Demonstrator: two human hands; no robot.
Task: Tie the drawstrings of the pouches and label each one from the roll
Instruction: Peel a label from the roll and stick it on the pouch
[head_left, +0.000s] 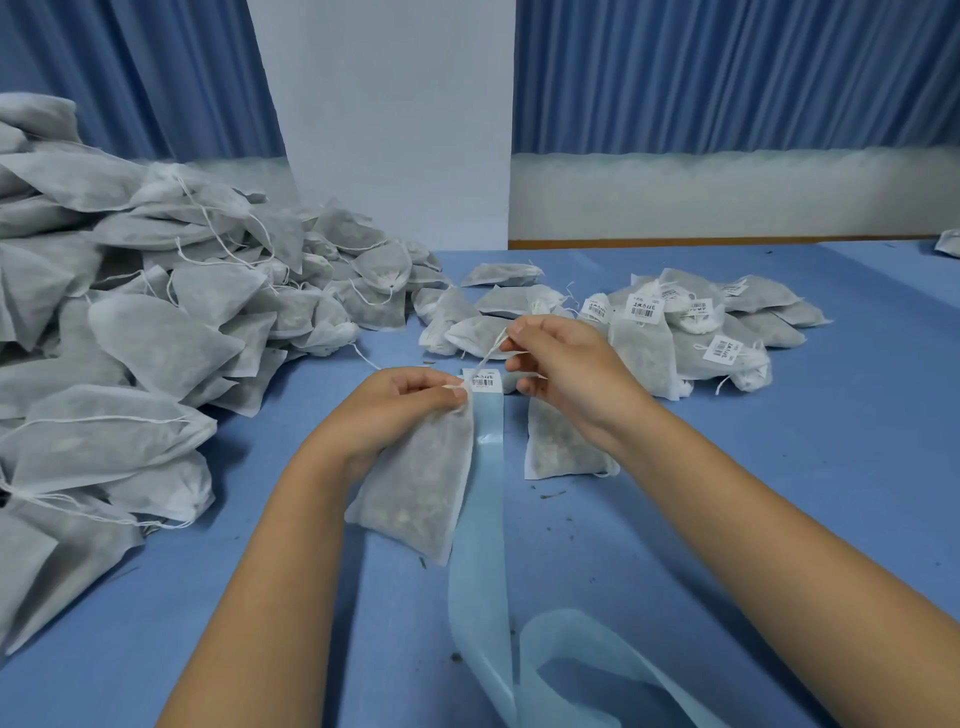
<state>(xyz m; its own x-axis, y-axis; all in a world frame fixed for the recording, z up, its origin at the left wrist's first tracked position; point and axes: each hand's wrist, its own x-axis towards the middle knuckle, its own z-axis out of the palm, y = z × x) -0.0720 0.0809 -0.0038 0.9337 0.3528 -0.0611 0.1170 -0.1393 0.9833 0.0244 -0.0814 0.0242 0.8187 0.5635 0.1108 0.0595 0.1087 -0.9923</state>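
A white mesh pouch filled with dried bits lies on the blue table in front of me. My left hand pinches its gathered neck. My right hand pinches the white drawstring and holds it taut up and to the right of the neck. A pale blue label backing strip runs between my hands, with one barcode label at its far end. A second pouch lies under my right wrist.
A large heap of unlabelled pouches fills the left side. A smaller pile of labelled pouches sits at the back right. The used backing strip curls near the front edge. A white pillar stands behind.
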